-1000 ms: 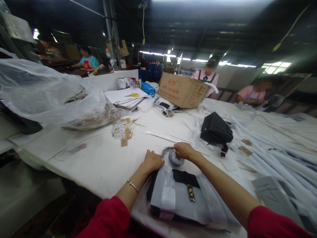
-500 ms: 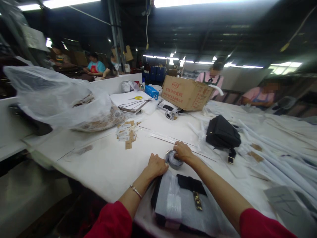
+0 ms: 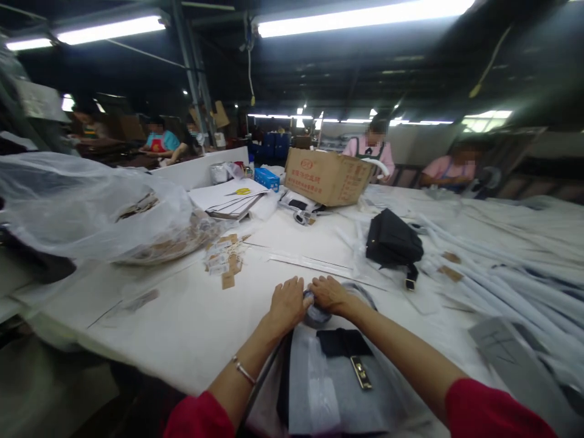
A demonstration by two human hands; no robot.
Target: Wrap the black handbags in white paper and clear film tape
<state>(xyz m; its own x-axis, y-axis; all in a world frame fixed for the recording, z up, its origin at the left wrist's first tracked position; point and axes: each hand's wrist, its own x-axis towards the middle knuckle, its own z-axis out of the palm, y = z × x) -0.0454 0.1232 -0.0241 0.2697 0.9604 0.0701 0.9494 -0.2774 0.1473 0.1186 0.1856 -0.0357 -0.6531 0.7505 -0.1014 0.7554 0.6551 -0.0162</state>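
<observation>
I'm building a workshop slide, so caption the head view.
Left hand and right hand together at a coiled strap, beyond a bag with a gold clasp.

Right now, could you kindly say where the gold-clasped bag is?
The bag lies low in the head view, slightly right of centre, on the white table, just nearer the person than the grey coil at the left hand and right hand.
</observation>
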